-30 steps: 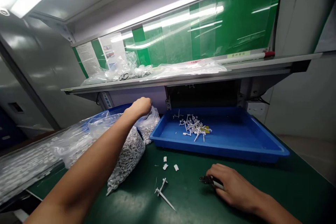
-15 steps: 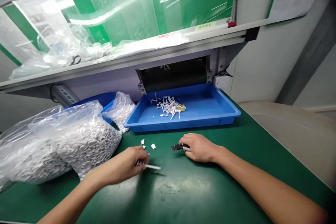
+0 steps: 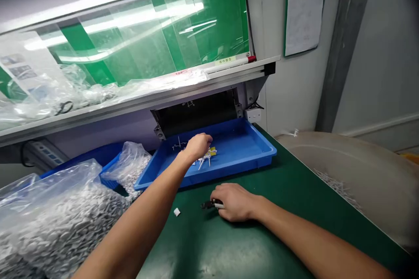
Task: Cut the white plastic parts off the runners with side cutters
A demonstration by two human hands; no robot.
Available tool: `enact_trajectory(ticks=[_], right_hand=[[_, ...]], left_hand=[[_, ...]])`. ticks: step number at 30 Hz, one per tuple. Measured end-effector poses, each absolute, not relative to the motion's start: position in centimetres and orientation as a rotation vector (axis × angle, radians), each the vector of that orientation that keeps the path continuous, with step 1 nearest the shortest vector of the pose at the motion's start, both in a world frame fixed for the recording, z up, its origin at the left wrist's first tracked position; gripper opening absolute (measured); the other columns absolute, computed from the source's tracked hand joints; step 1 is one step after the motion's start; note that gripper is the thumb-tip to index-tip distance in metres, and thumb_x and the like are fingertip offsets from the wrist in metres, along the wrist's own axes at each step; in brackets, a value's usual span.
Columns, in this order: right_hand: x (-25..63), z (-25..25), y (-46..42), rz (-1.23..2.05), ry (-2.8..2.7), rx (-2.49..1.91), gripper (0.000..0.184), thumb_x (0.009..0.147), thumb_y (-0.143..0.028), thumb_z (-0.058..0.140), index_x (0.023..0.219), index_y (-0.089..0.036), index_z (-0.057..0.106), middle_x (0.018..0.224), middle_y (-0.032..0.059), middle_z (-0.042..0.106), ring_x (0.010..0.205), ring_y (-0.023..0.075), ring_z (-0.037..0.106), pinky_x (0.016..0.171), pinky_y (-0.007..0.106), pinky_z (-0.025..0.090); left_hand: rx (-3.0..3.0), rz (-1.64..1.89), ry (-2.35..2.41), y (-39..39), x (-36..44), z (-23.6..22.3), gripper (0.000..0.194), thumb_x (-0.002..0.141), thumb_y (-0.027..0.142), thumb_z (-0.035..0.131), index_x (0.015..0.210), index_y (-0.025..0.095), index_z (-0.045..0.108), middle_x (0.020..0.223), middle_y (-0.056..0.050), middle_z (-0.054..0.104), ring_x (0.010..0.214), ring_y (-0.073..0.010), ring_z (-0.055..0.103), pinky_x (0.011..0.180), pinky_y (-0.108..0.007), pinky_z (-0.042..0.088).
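The person's left hand (image 3: 198, 147) reaches over a shallow blue plastic tray (image 3: 252, 150) near the back edge of a green worktop (image 3: 288, 231), curled downward just above a small heap of white moulded plastic parts (image 3: 204, 162). A yellow tag (image 3: 212, 151) lies among them. The left fingers are bunched and largely hidden — whether they hold a part cannot be told.

The right hand (image 3: 235, 202) rests on the worktop nearer its front edge, its fingers closed narrowly around small side cutters (image 3: 209, 204) with dark jaws pointing left and a white handle. A single white plastic piece (image 3: 177, 212) lies just left of the cutters.

Toward the worktop's left edge sits a large clear bag packed with white parts (image 3: 55, 231). Behind it, a smaller clear bag (image 3: 131, 163) stands in a blue crate (image 3: 109, 156).

Past the right edge is a beige tub (image 3: 356, 183) holding scattered white parts (image 3: 337, 187) — above the worktop, a shelf (image 3: 137, 102) carries clear plastic bags (image 3: 65, 96), and a clipboard (image 3: 304, 13) hangs on the wall.
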State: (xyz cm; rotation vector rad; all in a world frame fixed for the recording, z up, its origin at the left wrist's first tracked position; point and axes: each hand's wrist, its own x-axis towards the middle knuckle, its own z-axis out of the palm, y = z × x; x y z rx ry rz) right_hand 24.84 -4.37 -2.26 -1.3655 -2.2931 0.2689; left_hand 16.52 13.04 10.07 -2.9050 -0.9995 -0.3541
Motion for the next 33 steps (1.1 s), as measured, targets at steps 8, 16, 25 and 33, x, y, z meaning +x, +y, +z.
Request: enact_trajectory(ticks=[8,16,25,33], right_hand=[[25.2,-2.3,-4.1,0.251,-2.309,-1.371,0.021,0.073,-0.028,0.061,0.093,-0.023,0.062,0.088,0.0024,0.062,0.078,0.0184,0.056,0.068,0.027,0.039],[25.1,-2.1,-4.2,0.366,-1.956,-1.301,0.028,0.076,-0.019,0.057,0.104,-0.021,0.061,0.093,0.0031,0.064,0.085,0.0174,0.058,0.078,0.027,0.043],[23.0,-0.2,-5.2,1.024,-1.236,-1.013,0.057,0.086,-0.028,0.057,0.139,-0.026,0.038,0.091,0.0018,0.065,0.077,0.0150,0.058,0.071,0.028,0.046],[22.6,-0.9,-5.1,1.278,-0.955,-0.926,0.042,0.083,-0.035,0.063,0.123,-0.021,0.056,0.093,0.0048,0.062,0.080,0.0158,0.057,0.071,0.029,0.046]], left_hand=[[-2.995,-0.266,-1.015,16.1,20.2,7.1,0.018,0.088,0.029,0.064,0.097,0.013,0.065,0.102,-0.008,0.065,0.095,-0.0212,0.061,0.088,-0.041,0.049],[-2.888,-1.376,-1.317,13.0,10.8,8.0,0.031,0.087,0.040,0.053,0.103,0.015,0.061,0.096,-0.009,0.065,0.087,-0.0192,0.062,0.083,-0.032,0.049],[-2.947,-2.277,-1.562,6.0,5.7,3.2,0.030,0.080,0.040,0.067,0.096,0.016,0.058,0.090,-0.004,0.065,0.082,-0.0182,0.067,0.079,-0.031,0.055],[-3.375,-1.303,-1.601,1.5,3.4,1.3,0.023,0.089,0.038,0.056,0.097,0.020,0.067,0.078,-0.003,0.067,0.069,-0.0169,0.064,0.065,-0.026,0.053]])
